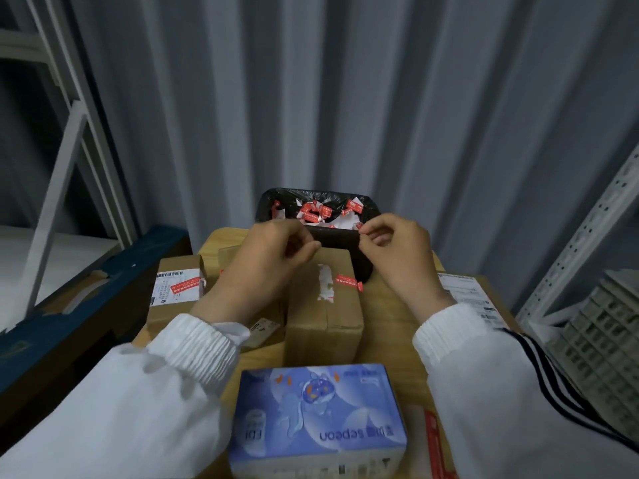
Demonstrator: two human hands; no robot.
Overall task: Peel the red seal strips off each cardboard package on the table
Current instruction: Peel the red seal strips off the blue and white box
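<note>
Red strip fragment [360, 232] is pinched between thumb and forefinger of the right hand [397, 247] at the near rim of the black-lined bin [333, 240]. The left hand [273, 257] has its fingers curled toward the thumb, and whether it holds anything cannot be told. The step appears to be disposal; one seal strip [347, 282] lies on the central package [325, 323], so the next move calls for release, then lifting that strip's edge.
</note>
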